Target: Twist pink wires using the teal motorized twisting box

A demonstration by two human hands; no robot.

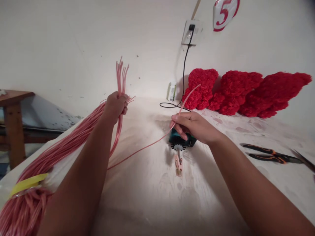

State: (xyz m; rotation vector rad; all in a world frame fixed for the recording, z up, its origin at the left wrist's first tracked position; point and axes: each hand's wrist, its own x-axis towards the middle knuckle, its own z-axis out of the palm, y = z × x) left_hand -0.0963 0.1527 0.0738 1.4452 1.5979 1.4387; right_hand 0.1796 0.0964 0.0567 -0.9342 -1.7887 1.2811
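My left hand (117, 104) is closed around several thin pink strands (119, 78), their loose ends standing up above the fist. Between thumb and fingers, my right hand (188, 124) pinches one single pink strand (147, 145); its tip curves up and right, and its other part runs down left behind my left forearm. Below the right hand sits a small dark green motor (183, 139), partly covered by the fingers, with a toothed disc and a shaft. On the shaft's end is a pinkish clip (178, 166). A large bundle of pink strands (66, 141) lies at left, tied with a yellow band (29, 183).
Red fluffy flower clusters (236, 91) lean along the wall at right. Orange-and-black pliers (274, 154) lie right, near a metal blade (304, 160). A black cable (184, 72) runs from the wall socket (191, 32). A small white-green box (171, 91) stands by the wall.
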